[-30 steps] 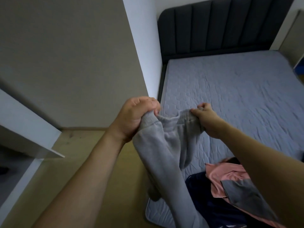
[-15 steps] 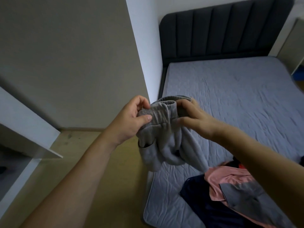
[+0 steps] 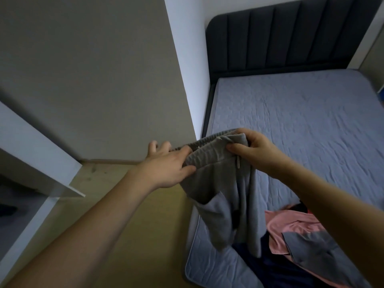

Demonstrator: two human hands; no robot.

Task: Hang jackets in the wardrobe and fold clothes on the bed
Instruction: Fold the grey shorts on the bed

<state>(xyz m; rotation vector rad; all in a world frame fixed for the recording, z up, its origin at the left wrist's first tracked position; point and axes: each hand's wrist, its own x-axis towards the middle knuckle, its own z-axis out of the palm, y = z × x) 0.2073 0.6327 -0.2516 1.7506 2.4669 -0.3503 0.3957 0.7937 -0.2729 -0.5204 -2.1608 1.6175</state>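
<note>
Grey sweatpants (image 3: 220,183) hang in the air over the near left corner of the bed (image 3: 301,125), held by the ribbed waistband. Left hand (image 3: 166,165) pinches its left end between thumb and fingers; right hand (image 3: 251,150) grips the right end. Pink-and-grey garment (image 3: 291,227) lies on the mattress below.

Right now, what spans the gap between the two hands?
In the head view, the ribbed waistband of the grey pants stretches from the left hand to the right hand; both grip it.
</note>
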